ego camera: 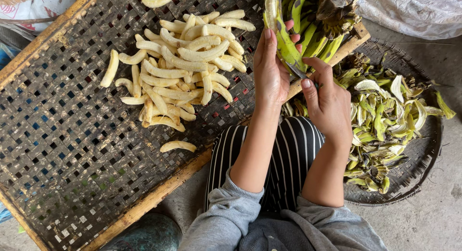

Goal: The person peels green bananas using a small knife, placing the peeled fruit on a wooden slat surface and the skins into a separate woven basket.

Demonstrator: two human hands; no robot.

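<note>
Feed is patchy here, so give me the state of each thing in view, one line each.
green banana: partly peeled, held upright
left hand: gripping the green banana
right hand: holding the knife
knife: blade against the peel
peeled bananas: heaped on the woven tray
woven tray: lying flat
peels: piled in the round basket
unpeeled bunch: unpeeled

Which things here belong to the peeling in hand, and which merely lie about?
In use: left hand holding a half-peeled green banana; right hand with a knife; peeled bananas; woven tray; peel basket.
Lying about: white sack; green boot.
</note>
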